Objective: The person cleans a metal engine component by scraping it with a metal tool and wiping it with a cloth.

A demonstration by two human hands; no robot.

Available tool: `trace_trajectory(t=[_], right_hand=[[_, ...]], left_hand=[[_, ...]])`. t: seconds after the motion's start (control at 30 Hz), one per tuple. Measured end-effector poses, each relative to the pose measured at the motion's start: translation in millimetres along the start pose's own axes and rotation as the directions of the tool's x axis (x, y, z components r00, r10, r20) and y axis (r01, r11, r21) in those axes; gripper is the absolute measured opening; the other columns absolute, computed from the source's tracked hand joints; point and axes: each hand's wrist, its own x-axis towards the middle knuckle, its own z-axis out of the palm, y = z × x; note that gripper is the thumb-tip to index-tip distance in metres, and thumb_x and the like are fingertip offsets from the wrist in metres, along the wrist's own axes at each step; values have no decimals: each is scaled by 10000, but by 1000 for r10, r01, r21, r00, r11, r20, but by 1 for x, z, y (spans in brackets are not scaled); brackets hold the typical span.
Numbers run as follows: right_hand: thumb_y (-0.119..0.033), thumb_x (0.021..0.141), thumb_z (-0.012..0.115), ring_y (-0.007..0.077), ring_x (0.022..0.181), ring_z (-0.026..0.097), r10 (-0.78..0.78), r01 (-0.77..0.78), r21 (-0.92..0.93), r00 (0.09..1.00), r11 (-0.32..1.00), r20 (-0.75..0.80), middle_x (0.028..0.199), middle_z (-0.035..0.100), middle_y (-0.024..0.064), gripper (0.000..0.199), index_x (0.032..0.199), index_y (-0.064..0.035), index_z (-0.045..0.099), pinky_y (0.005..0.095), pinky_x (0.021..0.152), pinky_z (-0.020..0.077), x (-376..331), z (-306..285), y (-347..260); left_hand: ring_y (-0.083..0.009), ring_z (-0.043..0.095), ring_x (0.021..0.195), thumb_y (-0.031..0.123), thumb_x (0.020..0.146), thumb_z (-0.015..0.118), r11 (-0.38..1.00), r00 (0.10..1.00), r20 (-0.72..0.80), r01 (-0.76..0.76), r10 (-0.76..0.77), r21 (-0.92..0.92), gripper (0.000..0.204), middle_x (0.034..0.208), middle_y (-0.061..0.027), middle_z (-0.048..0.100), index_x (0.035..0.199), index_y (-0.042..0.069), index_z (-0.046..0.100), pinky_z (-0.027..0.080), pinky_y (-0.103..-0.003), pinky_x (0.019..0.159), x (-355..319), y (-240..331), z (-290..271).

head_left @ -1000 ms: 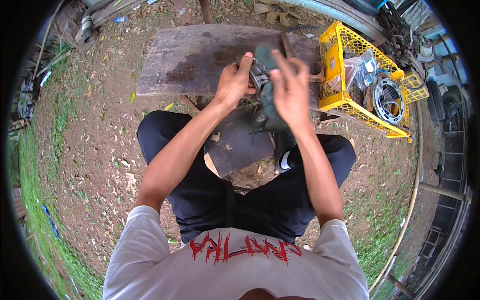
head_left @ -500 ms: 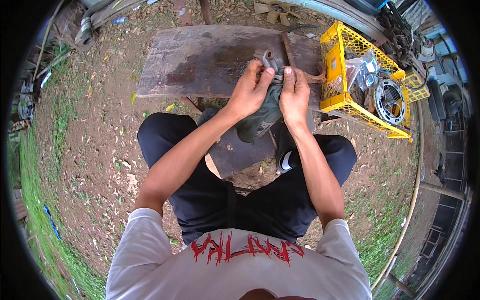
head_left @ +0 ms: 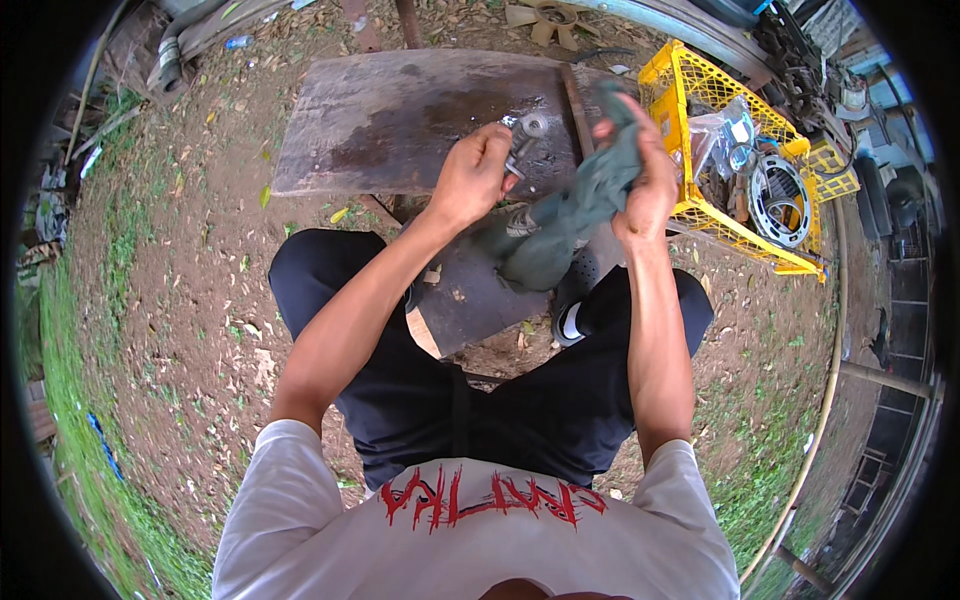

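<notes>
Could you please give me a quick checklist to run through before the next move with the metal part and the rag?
1. Left hand grips the small metal part: ok, fingers closed around it.
2. Right hand holds the green rag: ok, bunched in the fist, the rest hanging down.
3. Rag touching the part: not ok, they are apart now.
4. Part clean: cannot tell, too small to judge.
5. Wooden board offers a place to set things down: ok, bare surface just beyond the hands.
6. Yellow crate beside the right hand: ok, close, already holding metal rings and bagged items.
</notes>
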Motion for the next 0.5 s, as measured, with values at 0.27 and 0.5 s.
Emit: trace_trajectory(t=[0.27,0.5], right_hand=[[-222,958,607,342,1067,581,-191,349,-757,937,552,293,1098,584,186,372,1296,-81,541,370,905,457,-1,8,42],[-322,1015,494,326,797,626,-76,75,-786,996,613,36,823,648,189,310,1021,-19,561,407,772,470,-8,17,51]], left_hand=[[-191,560,472,253,989,454,862,966,50,-248,253,442,305,566,-87,542,992,-20,592,453,-340,513,-6,-2,2],[-269,608,527,266,968,450,759,949,136,-309,284,573,311,582,-161,521,909,-13,575,459,-404,569,-9,2,-1]])
